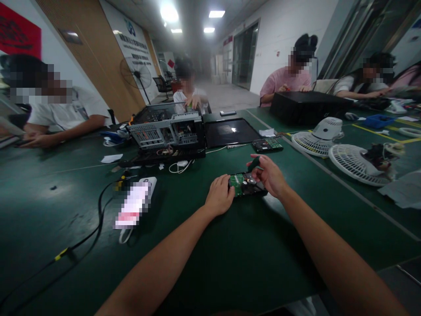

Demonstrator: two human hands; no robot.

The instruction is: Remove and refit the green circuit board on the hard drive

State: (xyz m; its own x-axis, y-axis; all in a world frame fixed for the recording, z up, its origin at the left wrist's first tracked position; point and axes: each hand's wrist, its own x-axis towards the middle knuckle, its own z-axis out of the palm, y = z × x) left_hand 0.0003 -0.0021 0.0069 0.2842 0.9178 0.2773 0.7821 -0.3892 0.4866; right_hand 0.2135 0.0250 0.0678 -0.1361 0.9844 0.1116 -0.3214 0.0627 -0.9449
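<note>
Out on the left, a bright phone [134,204] is seen on the green tabletop [180,188]. Across now: the left end of a hard drive [242,186] is held by the left hand [220,194], half closed over it, so nearer. The hard drive's long axis is set roughly crosswise, from left hand to right. Above its right end, a dark green tool [253,164] is pinched in the right hand [268,175], fingers curled; whether contact is made by its tip cannot be told.

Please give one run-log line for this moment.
left hand: on circuit-board device, left end | right hand: holds dark tool at device
</note>
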